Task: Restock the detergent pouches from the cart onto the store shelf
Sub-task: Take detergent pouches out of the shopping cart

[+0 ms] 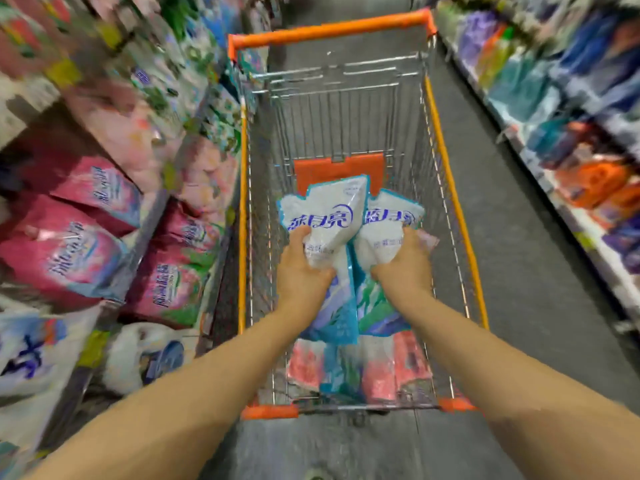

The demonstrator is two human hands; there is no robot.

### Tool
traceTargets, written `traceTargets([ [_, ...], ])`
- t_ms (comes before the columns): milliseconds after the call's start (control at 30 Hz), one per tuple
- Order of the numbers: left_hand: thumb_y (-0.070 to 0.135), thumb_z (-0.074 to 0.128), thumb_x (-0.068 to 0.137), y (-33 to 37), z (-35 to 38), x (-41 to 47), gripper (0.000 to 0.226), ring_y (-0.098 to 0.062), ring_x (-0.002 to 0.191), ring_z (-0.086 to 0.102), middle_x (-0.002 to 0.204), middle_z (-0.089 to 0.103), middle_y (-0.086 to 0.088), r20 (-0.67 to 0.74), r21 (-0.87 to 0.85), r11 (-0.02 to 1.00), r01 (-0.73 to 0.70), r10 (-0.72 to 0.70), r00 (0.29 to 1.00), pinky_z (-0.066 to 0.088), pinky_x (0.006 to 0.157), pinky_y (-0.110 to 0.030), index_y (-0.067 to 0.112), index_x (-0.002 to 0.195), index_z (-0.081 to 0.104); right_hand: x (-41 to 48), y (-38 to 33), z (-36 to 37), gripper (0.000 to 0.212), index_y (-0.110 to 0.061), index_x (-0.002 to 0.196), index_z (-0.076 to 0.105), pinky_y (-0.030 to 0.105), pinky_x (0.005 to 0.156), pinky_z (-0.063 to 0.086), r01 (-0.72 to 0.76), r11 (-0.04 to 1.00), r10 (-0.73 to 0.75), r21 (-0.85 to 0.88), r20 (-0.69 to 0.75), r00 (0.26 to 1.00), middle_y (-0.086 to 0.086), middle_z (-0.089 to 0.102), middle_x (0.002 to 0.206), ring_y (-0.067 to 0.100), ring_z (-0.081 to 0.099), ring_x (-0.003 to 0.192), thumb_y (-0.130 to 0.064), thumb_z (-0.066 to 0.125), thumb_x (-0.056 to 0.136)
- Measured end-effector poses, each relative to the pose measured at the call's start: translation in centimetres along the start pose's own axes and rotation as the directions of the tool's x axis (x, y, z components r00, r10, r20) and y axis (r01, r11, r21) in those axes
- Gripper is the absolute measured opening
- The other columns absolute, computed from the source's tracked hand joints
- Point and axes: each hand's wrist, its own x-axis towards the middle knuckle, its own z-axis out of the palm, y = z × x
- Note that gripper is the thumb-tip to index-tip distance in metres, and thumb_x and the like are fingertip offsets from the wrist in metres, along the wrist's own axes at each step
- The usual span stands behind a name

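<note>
An orange-rimmed wire cart (446, 161) stands in the aisle in front of me. My left hand (300, 271) grips a white and teal detergent pouch (329, 216) held above the basket. My right hand (403, 268) grips a second white and teal pouch (391, 220) beside it, with a bit of pink packaging behind its fingers. More pouches (363, 368), pink and teal, lie in the near end of the basket under my hands. The store shelf (152, 223) on the left holds pink detergent bags (65, 258).
A second shelf run (568, 209) with blue, orange and purple packs lines the right side of the aisle. White bags (145, 358) sit low on the left shelf. Grey floor (512, 216) shows between the cart and the right shelves. The view is blurred at the edges.
</note>
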Motion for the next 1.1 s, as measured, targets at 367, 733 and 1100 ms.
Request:
traceTargets([
  [367,0.008,0.057,0.067,-14.4,10.2,-1.1,0.066,-0.04,0.084,0.064,0.118,0.054,-0.019,0.257,0.239,0.945,0.224,-0.284,0.924,0.055,0.069,-0.046,0.03,0.128,0.038,2.8,13.3,8.5,0.072,-0.011,0.147,0.019,0.033,0.08,0.045,-0.255,0.92,0.319,-0.296,0.189,0.929,0.021,0.061,0.118,0.037,0.058,0.108,-0.003,0.054,0.085],
  [733,0.008,0.057,0.084,-14.5,10.0,0.8,0.07,-0.038,0.118,0.048,0.145,0.023,-0.024,0.423,0.479,0.872,0.098,-0.328,0.845,0.039,0.094,-0.032,0.017,0.145,0.024,3.3,14.3,9.8,0.068,-0.009,0.146,0.018,0.034,0.097,0.04,-0.288,0.879,0.4,-0.379,0.26,0.879,0.017,0.052,0.132,0.035,0.049,0.121,-0.007,0.051,0.087],
  [1100,0.035,0.045,0.094,-7.8,7.2,1.8,0.047,-0.031,0.137,0.027,0.151,0.026,-0.013,0.354,0.65,0.757,-0.065,-0.225,0.908,0.027,0.109,-0.045,0.023,0.139,0.04,3.0,8.2,7.7,0.043,-0.011,0.127,0.045,0.04,0.1,0.037,-0.011,0.862,0.133,-0.507,0.205,0.97,0.013,0.048,0.133,0.033,0.044,0.125,-0.025,0.052,0.088],
])
